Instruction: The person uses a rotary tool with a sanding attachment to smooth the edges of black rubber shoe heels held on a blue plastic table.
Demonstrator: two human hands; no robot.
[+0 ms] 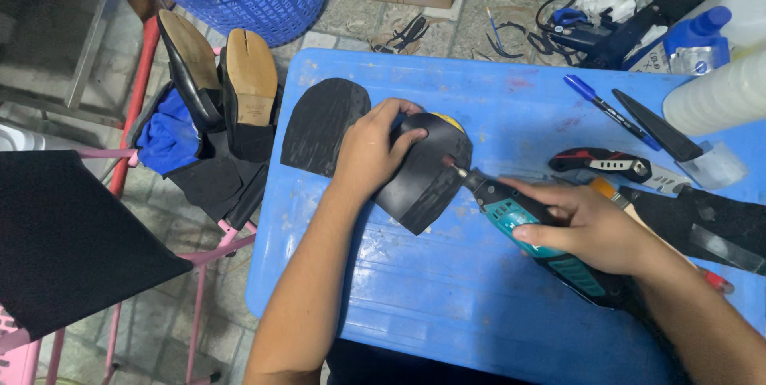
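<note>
Nearest, the right hand (594, 229) was wrapped tight around a teal-and-black rotary tool (531, 229), its tip touching the edge of a black rubber sole piece (427, 177) on the blue counter (447, 289). The left hand (369, 154) pressed that piece down — fingers curled over its top. Just beyond lay a second black sole (319, 126); farther right, a blue pen (610, 111).

The light was dim and cool, falling from above and slightly ahead of me, so my blue tabletop (511, 106) showed soft sheen streaks near its front edge. My forearms cast faint shadows. The floor at left sank into murk. The white bottles (718, 94) at right glared pale, and the corners looked soft and slightly stretched.
</note>
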